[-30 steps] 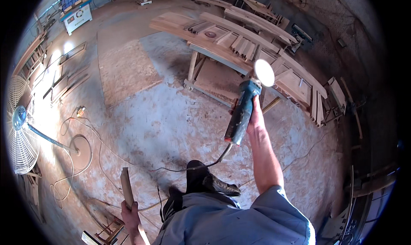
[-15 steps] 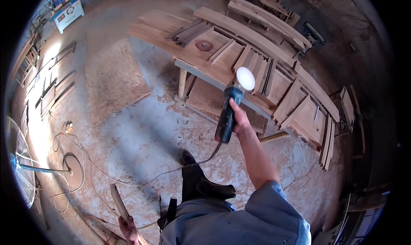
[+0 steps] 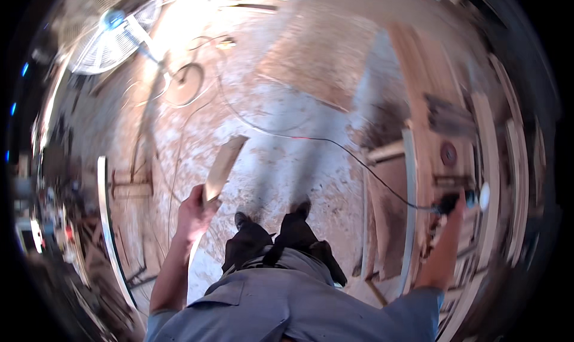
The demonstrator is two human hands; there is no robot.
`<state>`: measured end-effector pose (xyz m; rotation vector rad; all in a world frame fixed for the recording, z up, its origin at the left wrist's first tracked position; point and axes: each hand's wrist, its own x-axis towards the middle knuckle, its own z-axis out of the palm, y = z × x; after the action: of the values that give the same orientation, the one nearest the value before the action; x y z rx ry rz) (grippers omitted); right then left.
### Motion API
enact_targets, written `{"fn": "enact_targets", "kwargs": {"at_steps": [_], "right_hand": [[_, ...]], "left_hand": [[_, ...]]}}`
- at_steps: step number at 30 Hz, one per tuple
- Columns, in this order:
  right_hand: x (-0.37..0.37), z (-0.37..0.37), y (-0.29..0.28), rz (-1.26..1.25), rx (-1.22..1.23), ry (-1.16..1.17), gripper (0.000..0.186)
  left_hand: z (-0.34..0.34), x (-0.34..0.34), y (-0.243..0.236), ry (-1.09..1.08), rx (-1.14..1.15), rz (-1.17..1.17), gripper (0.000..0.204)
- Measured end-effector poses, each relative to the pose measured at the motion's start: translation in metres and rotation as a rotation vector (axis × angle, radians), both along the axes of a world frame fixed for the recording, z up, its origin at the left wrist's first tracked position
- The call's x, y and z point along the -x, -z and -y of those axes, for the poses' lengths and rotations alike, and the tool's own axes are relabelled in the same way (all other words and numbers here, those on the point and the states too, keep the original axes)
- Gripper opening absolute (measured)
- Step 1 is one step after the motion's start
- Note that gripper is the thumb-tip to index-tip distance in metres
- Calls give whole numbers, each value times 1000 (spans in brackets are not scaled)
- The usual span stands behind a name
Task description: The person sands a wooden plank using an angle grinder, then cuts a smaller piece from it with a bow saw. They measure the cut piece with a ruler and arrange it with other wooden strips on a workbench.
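My left hand [image 3: 194,213] is closed round a flat wooden strip [image 3: 224,165], held low in front of me over the floor. Out to my right, my right hand [image 3: 456,205] grips a dark blue-green angle grinder [image 3: 445,204] with a pale round disc [image 3: 484,196]. The grinder is at a long workbench [image 3: 408,162] laden with wooden boards and panels; whether it rests on it or hangs above is unclear. A reddish disc [image 3: 448,153] lies on the bench beyond the grinder. The grinder's black cord [image 3: 359,162] runs leftward across the floor. Motion blurs the picture.
A standing fan [image 3: 113,20] is at the upper left, with loose cable near its round base [image 3: 182,84]. A large sheet [image 3: 317,55] lies on the floor ahead. A narrow rail [image 3: 104,222] and timber frames stand to my left; stacked planks [image 3: 514,186] line the far right.
My view has swung left, so fan and bench shifted right and the fan sits higher. My right hand carried the grinder rightward over to the bench area; my left hand raised the strip.
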<state>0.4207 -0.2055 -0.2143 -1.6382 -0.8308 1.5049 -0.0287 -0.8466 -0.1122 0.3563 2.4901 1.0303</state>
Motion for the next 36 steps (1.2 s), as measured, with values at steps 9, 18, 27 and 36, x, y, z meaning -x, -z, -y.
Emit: {"fn": "enact_targets", "kwargs": {"at_steps": [9,18,27,36], "right_hand": [[20,-39,40,455,-5,158,53],[28,-39,34,635,-28,75,53],[68,-15,-22,847,-170,13,52],[226,136,-40,877,-253,-214,52]], "left_hand": [[13,-19,-23,-152,220,-242,50],[75,-6,-1,-337,-440,399,50],[152,-10,36,-403,-644,511,59],[275,18,62,-403,-374,227,60]]}}
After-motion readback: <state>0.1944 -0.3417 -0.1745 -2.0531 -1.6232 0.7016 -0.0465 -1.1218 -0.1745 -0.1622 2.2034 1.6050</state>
